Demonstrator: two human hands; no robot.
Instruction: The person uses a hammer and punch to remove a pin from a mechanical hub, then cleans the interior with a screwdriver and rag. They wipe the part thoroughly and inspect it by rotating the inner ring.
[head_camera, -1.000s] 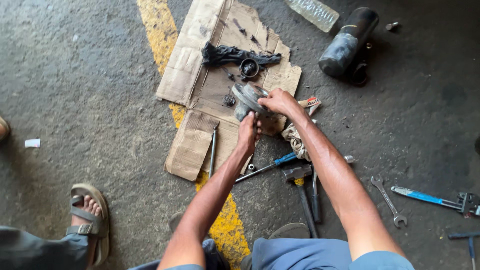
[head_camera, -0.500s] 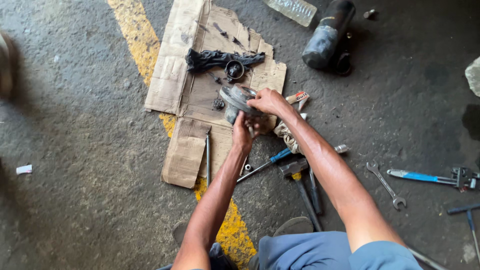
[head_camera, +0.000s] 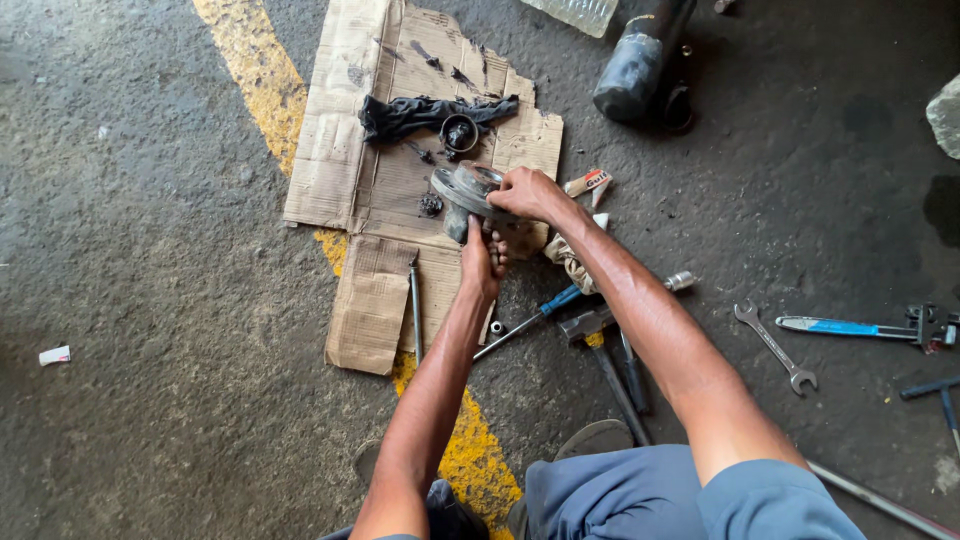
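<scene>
A grey metal wheel hub with a round flange (head_camera: 462, 190) stands tilted on a greasy sheet of cardboard (head_camera: 350, 160). My right hand (head_camera: 527, 193) grips the top edge of the flange. Just below, my left hand (head_camera: 481, 262) holds the hub's lower body from the near side. A black greasy rag (head_camera: 405, 114) and a small round bearing ring (head_camera: 459, 132) lie on the cardboard just beyond the hub. A small dark part (head_camera: 430, 204) sits to the hub's left.
A hammer (head_camera: 600, 355), a blue-handled screwdriver (head_camera: 530, 315) and a thin rod (head_camera: 415, 315) lie by my arms. To the right lie a wrench (head_camera: 775, 347) and a blue-handled tool (head_camera: 850, 327). A black cylinder (head_camera: 635, 65) rests far right. A yellow line (head_camera: 255, 70) crosses the concrete floor.
Both hands stay on the hub. The view has shifted left and down, so a sandalled foot at the left edge is no longer seen.
</scene>
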